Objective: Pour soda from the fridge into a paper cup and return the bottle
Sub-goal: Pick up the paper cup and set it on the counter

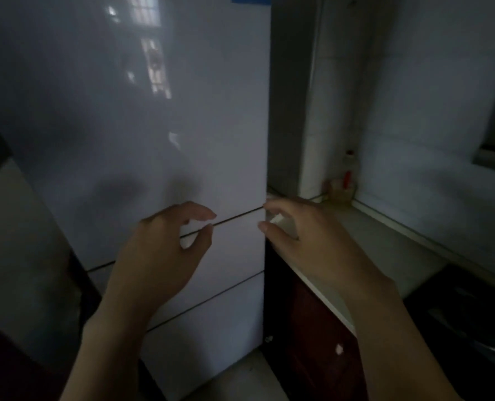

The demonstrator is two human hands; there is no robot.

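A tall white fridge (142, 117) fills the left and middle of the dim view, its doors closed. My left hand (165, 244) hovers in front of the seam below the upper door, fingers loosely curled, holding nothing. At the fridge's right edge, level with the same seam, my right hand (295, 235) has its fingers bent near the door's edge; contact with the door cannot be told. No soda bottle or paper cup shows.
A pale countertop (385, 244) runs to the right of the fridge above a dark red cabinet (312, 328). A small bottle with a red label (347, 178) stands in the back corner against the tiled wall. A dark stove or sink area (471, 314) lies at far right.
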